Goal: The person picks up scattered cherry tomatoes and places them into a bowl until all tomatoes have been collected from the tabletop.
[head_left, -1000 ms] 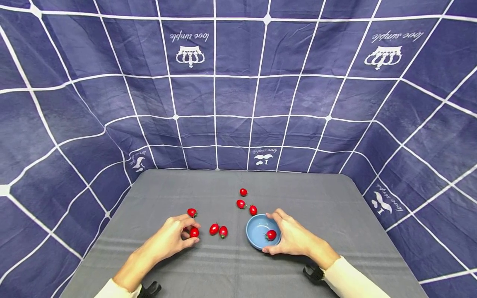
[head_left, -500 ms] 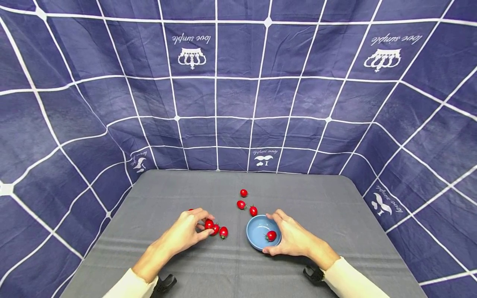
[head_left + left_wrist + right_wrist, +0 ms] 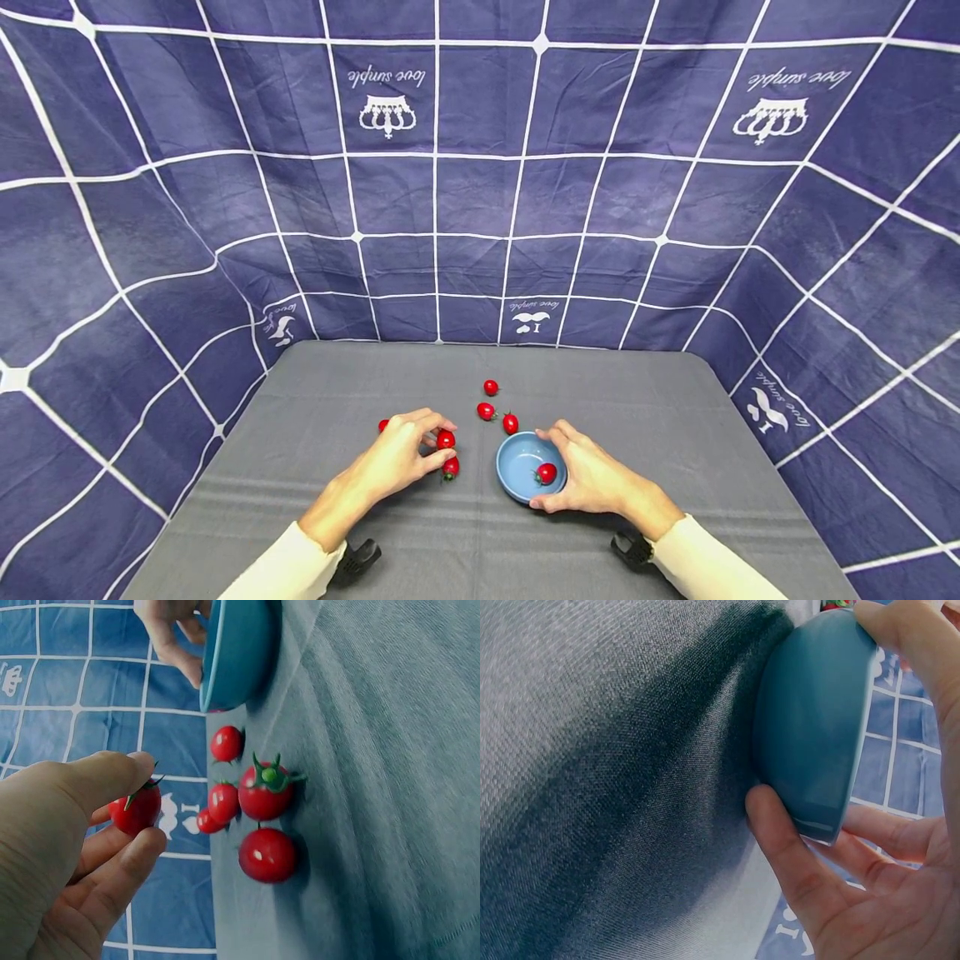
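Observation:
My left hand (image 3: 401,454) pinches a red cherry tomato (image 3: 446,439) between thumb and fingers; in the left wrist view the held tomato (image 3: 139,810) is off the table, its green stem by the thumb. Just beneath, a cherry tomato with a green calyx (image 3: 266,791) lies on the cloth beside a second one (image 3: 268,855), which the hand hides in the head view. My right hand (image 3: 588,475) grips the light blue bowl (image 3: 513,479) at its right side, thumb and fingers spread around the wall. One cherry tomato (image 3: 546,473) lies inside the bowl.
Behind the bowl, three cherry tomatoes lie on the grey cloth: a far one (image 3: 491,387), a middle one (image 3: 485,411) and one close to the rim (image 3: 510,423). Another tomato (image 3: 384,425) shows partly behind my left hand. A blue gridded curtain (image 3: 480,192) encloses the table.
My left hand has moved to the right with the tomato it holds, passing over the pair on the cloth. The right hand and the bowl have stayed in place.

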{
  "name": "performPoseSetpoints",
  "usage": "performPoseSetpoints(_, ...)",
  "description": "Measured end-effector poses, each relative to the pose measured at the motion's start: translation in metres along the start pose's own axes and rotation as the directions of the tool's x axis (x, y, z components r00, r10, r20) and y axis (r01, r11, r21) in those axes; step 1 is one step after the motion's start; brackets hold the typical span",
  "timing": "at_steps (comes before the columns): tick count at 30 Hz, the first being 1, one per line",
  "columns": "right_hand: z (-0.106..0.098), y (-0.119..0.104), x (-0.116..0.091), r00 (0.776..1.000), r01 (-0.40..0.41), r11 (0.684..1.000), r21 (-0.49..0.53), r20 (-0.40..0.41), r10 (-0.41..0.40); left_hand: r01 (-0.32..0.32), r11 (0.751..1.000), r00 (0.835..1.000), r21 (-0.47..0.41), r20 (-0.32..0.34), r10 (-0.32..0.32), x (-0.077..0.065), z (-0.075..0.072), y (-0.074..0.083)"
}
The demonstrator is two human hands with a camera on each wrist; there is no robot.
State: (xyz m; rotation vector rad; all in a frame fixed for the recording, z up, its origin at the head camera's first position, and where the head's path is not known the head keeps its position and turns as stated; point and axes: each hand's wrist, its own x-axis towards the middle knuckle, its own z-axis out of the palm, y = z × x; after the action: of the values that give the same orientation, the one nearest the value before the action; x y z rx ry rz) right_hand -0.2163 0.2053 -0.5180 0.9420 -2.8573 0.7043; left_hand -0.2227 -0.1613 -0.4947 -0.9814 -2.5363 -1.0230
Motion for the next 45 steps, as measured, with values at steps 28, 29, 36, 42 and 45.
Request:
performPoseSetpoints(28,-0.003,0.002,0.0,1.0,-0.01,1.0,-0.011,0.018,0.01,-0.074,0.993,0.988,0.095,0.14,0.06,0.052,0.042,0.037)
performPoseSetpoints(29,-0.003,0.002,0.0,1.0,-0.01,1.0,-0.01,0.019,0.01,-0.073,0.992,0.987,0.106,0.148,0.057,0.053,0.043,0.038)
performPoseSetpoints(36,-0.003,0.001,0.002,0.999,-0.011,1.0,0.007,0.031,0.011,-0.07,0.987,0.983,0.143,0.178,0.043,0.058,0.048,0.043)
performPoseSetpoints(42,-0.004,0.0,0.002,0.999,-0.012,1.0,0.006,0.034,0.011,-0.071,0.985,0.981,0.157,0.189,0.04,0.06,0.05,0.042)
performPoseSetpoints(45,-0.003,0.0,0.001,0.999,-0.013,1.0,0.003,0.035,0.013,-0.076,0.984,0.98,0.162,0.193,0.044,0.06,0.052,0.042)
